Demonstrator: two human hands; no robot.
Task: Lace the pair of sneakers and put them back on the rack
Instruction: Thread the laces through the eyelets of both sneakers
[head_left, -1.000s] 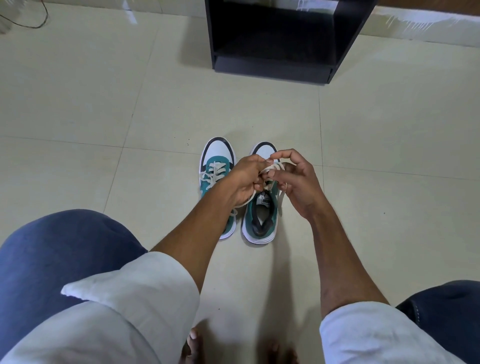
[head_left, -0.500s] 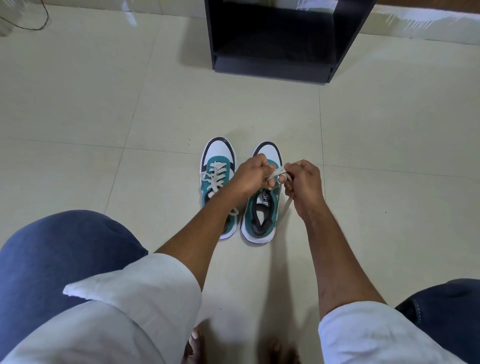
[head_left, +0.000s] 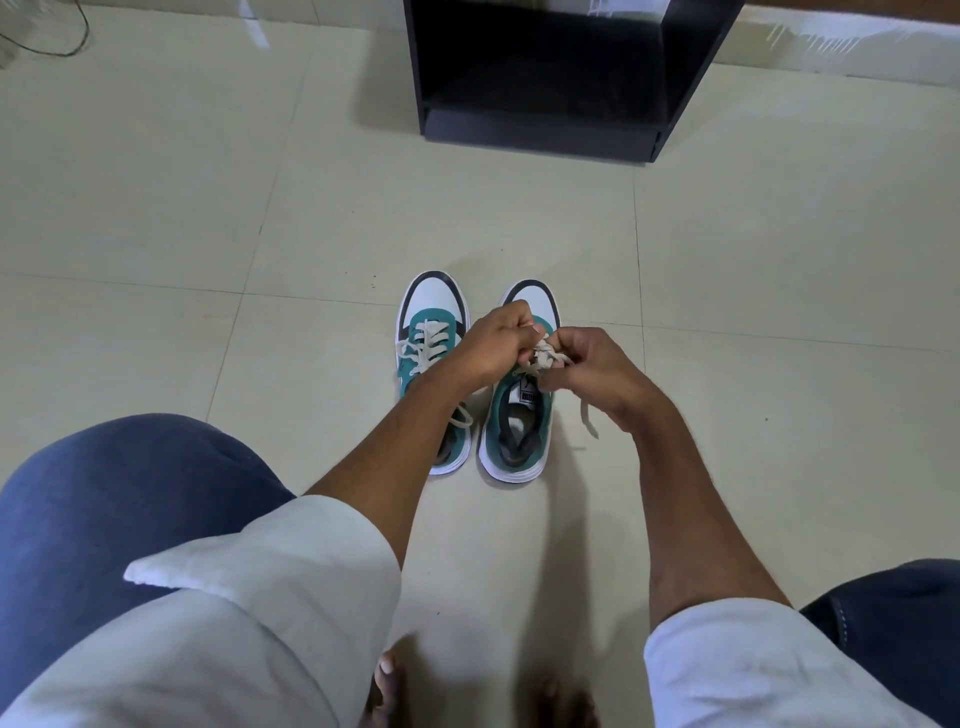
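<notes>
Two teal, white and black sneakers stand side by side on the tiled floor, toes pointing away from me. The left sneaker (head_left: 430, 332) has its cream lace threaded and tied. Over the right sneaker (head_left: 517, 431) my left hand (head_left: 496, 345) and my right hand (head_left: 597, 371) pinch the cream lace (head_left: 545, 358) above the tongue. One loose lace end (head_left: 587, 418) hangs down to the right of the shoe. The black rack (head_left: 545, 124) stands on the floor beyond the shoes, its lowest shelf bare.
Cream floor tiles (head_left: 260, 208) stretch all round the shoes. A thin cable (head_left: 62, 47) lies at the far left. My knees in blue trousers (head_left: 104, 499) and my bare toes (head_left: 387, 680) fill the bottom of the view.
My hands have drawn apart slightly and dropped lower over the right sneaker, pulling the lace. The lace end now hangs to the shoe's right.
</notes>
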